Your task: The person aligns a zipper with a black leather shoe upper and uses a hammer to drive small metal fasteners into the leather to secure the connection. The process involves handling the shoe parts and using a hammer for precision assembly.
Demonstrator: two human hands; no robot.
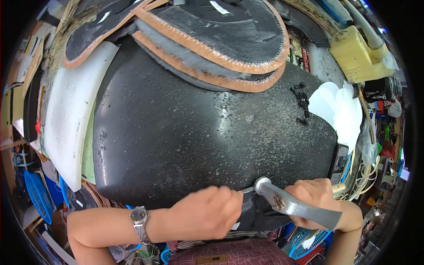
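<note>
My right hand [311, 196] is closed round the handle of a hammer, most of it hidden in the fist. The hammer's grey metal head [304, 209] has a round striking face on the left and a flattened, flared end on the right. In my closed left hand [205, 213] is a thin metal rod [248, 190], its tip sticking out right beside the hammer's round face. Whether the two touch I cannot tell. Below them lies a black piece of material [260, 214] at the near edge of a worn black work surface [190, 132].
Black pieces with tan, stitched edging [212, 48] lie stacked at the far side. A thick white board [73, 110] stands left. Small black bits [301, 104], white sheets [338, 108], a phone [339, 161] and a yellow plastic jug [360, 55] are on the right.
</note>
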